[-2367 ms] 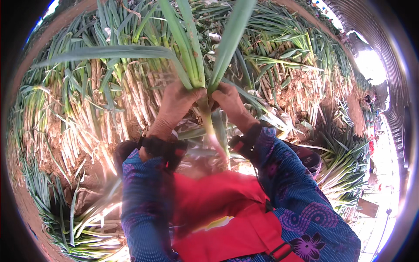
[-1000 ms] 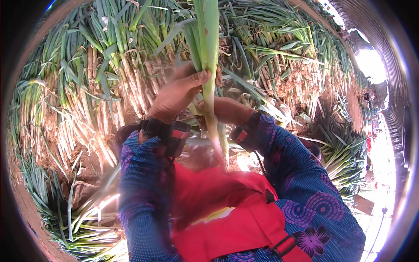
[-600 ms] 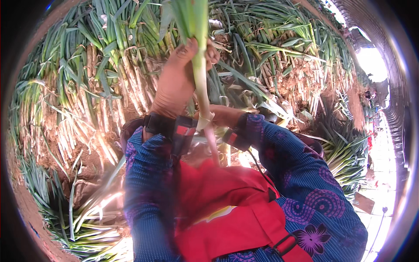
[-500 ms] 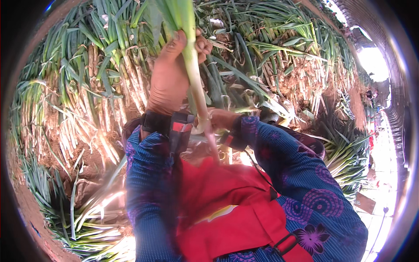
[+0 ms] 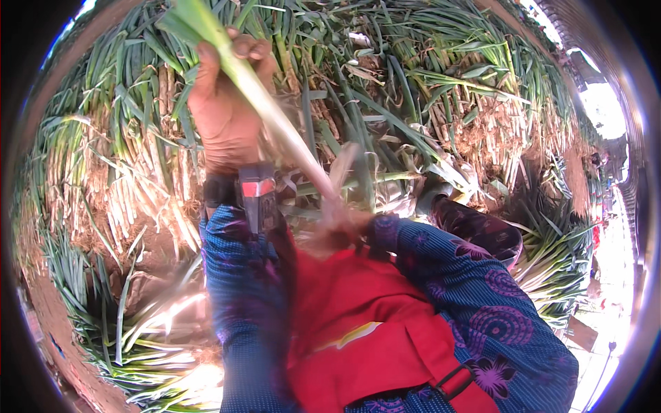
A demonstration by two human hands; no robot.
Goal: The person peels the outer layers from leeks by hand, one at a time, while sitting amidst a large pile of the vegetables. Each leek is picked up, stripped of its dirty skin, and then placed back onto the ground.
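Note:
A thick green onion [image 5: 275, 120] slants across the middle, its green top at the upper left and its pale end toward my lap. My left hand [image 5: 224, 110] is closed around its upper stalk, thumb on one side and fingers on the other. At the pale lower end, my right hand [image 5: 337, 230] is closed but smeared by motion, so its fingers are hard to make out. A pale, blurred strip of outer leaf [image 5: 344, 165] stands up beside the stalk, just above the right hand.
Heaped green onions [image 5: 144, 124] lie at the left and more [image 5: 482, 110] at the far right. Loose leaves [image 5: 385, 182] litter the ground ahead. Other green onions lie at the lower left [image 5: 151, 365] and by my right knee [image 5: 551, 255]. A red apron [image 5: 365, 310] covers my lap.
My left hand has moved left, tilting the green onion from nearly upright to slanted. My right hand has come down toward my lap, and a blurred strip now shows beside the stalk.

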